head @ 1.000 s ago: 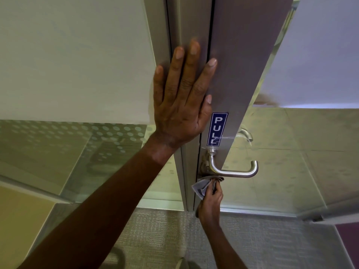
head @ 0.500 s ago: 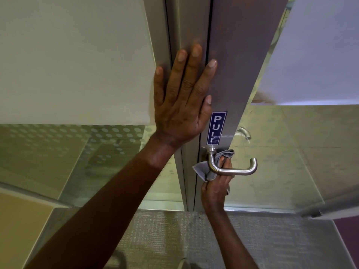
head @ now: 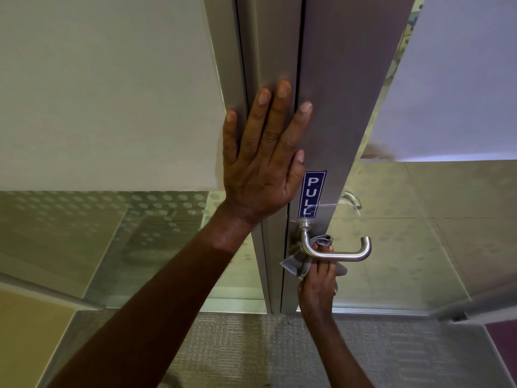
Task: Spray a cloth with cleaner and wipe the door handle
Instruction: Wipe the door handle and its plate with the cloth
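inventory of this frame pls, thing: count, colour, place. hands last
door handle: 1, brushed silver lever, on the metal door stile below the sign
cloth: 1, grey, bunched behind the lever at its inner bend
PULL sign: 1, blue with white letters, vertical on the stile above the lever
door stile: 1, grey metal, centre
far-side handle: 1, silver, seen through the glass, right of the sign
glass panels: frosted above, dotted below, both sides
carpet: grey, floor below
left hand: flat, fingers spread, across the frame and stile
right hand: below the lever, gripping the cloth
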`<action>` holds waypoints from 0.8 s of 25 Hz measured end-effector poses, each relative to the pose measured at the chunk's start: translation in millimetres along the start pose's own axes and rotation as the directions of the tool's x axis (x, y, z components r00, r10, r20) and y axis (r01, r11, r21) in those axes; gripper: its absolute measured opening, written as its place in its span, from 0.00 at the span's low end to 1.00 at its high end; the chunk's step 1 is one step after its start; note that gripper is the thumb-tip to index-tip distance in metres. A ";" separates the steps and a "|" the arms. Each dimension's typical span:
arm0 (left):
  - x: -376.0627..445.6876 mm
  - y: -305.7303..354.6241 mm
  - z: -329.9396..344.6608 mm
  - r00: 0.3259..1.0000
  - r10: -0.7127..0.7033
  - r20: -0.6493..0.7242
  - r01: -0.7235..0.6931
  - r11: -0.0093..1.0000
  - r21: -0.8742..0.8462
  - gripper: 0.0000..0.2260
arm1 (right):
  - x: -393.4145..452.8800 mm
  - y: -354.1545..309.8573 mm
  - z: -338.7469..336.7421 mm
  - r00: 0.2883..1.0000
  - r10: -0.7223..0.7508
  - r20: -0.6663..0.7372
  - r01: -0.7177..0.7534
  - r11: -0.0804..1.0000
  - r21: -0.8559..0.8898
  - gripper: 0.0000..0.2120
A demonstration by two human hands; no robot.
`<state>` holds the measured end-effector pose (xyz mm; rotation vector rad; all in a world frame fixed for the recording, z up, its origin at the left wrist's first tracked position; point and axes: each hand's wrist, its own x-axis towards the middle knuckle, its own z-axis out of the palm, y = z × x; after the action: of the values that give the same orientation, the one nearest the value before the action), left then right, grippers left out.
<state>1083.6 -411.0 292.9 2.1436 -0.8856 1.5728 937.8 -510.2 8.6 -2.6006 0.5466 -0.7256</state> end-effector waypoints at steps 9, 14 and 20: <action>0.3 0.7 -0.4 1.000 -0.008 0.003 0.008 1.000 -0.011 0.24 | 40.7 -7.3 -19.6 0.995 0.036 -0.089 -0.020 0.985 0.172 0.46; 2.5 0.9 -0.5 1.000 -0.006 -0.001 0.006 1.000 -0.006 0.24 | 21.5 19.7 -6.5 0.986 -0.140 -0.092 0.136 0.989 -0.056 0.40; 1.7 1.4 -0.6 1.000 -0.023 0.005 0.023 1.000 -0.006 0.24 | -20.1 21.9 9.0 0.965 0.108 0.240 -0.089 0.992 -0.092 0.42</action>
<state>1082.5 -412.2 294.6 2.1471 -0.8630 1.5521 921.2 -517.3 -16.6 -2.6627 0.6341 -0.3495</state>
